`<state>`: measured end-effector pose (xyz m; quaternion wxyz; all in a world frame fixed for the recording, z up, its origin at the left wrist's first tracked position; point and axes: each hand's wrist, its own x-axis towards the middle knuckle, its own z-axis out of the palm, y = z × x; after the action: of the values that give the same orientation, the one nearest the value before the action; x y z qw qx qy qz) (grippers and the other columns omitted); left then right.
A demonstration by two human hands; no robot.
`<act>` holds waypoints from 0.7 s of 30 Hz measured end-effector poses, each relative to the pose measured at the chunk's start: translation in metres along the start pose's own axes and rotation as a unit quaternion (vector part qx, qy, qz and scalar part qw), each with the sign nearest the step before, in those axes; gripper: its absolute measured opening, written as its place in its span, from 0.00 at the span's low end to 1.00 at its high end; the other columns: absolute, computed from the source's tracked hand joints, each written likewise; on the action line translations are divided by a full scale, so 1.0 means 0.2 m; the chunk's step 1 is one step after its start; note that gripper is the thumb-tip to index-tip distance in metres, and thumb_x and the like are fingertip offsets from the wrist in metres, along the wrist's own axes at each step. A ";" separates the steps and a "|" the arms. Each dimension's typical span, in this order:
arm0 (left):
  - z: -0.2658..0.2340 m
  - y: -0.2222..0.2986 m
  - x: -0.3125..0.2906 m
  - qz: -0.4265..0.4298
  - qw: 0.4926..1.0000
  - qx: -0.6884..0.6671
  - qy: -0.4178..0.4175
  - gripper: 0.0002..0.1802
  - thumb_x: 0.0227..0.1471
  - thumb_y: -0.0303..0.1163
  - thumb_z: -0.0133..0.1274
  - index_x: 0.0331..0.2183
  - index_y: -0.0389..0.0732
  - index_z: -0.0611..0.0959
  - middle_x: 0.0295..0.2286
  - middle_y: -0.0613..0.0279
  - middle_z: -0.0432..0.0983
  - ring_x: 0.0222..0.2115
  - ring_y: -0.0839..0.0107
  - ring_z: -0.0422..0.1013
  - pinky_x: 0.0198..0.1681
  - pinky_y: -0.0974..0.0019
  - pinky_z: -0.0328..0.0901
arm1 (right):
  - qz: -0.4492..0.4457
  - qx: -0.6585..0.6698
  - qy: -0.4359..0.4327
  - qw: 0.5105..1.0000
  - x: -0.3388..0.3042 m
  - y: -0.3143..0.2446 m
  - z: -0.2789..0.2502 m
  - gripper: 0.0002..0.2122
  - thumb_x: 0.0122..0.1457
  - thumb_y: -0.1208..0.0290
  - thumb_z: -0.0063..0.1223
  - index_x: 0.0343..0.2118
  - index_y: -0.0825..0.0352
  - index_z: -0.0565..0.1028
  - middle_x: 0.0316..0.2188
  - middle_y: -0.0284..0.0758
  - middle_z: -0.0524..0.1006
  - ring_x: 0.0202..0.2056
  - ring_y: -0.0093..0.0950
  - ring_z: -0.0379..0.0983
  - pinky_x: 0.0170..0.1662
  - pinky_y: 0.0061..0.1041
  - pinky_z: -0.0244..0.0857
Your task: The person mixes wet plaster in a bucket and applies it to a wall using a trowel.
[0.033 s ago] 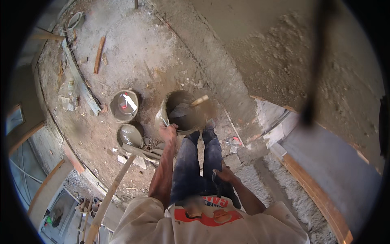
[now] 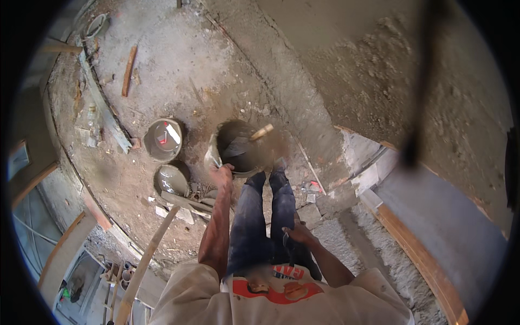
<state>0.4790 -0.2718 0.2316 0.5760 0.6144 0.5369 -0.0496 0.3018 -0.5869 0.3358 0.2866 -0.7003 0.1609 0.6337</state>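
My left hand (image 2: 221, 176) is closed on the near left rim of a mortar-smeared bucket (image 2: 212, 153), which is in front of my feet. Inside the bucket rests a tool with a pale wooden handle (image 2: 262, 131) and what looks like a flat grey blade (image 2: 238, 146), probably a trowel. By my right thigh, my right hand (image 2: 299, 232) is closed, with a thin dark shape below its fingers that is too unclear to name. Left of the held bucket stand two more buckets: one with water and a red-and-white reflection (image 2: 164, 140), and a smaller one with grey wet contents (image 2: 172, 179).
Boards and rubble (image 2: 187, 206) lie beside the small bucket. A long wooden pole (image 2: 143, 265) slants up at my left. Farther off are a reddish wood strip (image 2: 129, 70) and a long grey plank (image 2: 103, 100). A rough plastered wall (image 2: 379, 70) rises on the right.
My left hand and the bucket have shifted very slightly left. My right hand has hardly moved.
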 end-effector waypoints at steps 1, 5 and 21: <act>0.05 -0.03 0.08 -0.005 1.000 -0.018 0.011 0.26 0.41 0.13 0.43 0.45 0.36 0.79 0.19 0.63 0.75 0.16 0.74 0.67 0.20 0.68 0.61 | 0.041 -0.014 0.006 0.999 0.08 -0.02 0.01 0.46 0.60 0.46 0.58 0.72 0.68 0.45 0.60 0.70 0.62 0.60 0.60 0.65 0.63 0.46 0.62; 0.09 -0.38 0.44 -0.026 0.997 -0.040 0.059 0.26 0.42 0.14 0.40 0.46 0.34 0.77 0.19 0.59 0.76 0.16 0.72 0.69 0.18 0.68 0.61 | 0.100 -0.013 0.033 0.994 0.47 0.06 -0.03 0.46 0.61 0.51 0.59 0.70 0.74 0.46 0.61 0.67 0.63 0.61 0.59 0.65 0.63 0.45 0.62; 0.64 -0.74 1.29 0.208 0.973 0.016 -0.099 0.18 0.44 0.13 0.59 0.39 0.40 0.84 0.32 0.67 0.81 0.29 0.78 0.72 0.37 0.69 0.68 | -0.219 -0.243 0.335 0.884 2.48 -0.73 -1.21 0.25 0.67 0.69 0.45 0.67 0.67 0.60 0.64 0.48 0.66 0.64 0.48 0.62 0.64 0.49 0.59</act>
<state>0.5532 -0.2492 -0.0831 0.6144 0.7135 0.3368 0.0020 0.6519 -0.5500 -0.1140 0.1678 -0.9359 -0.0696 0.3019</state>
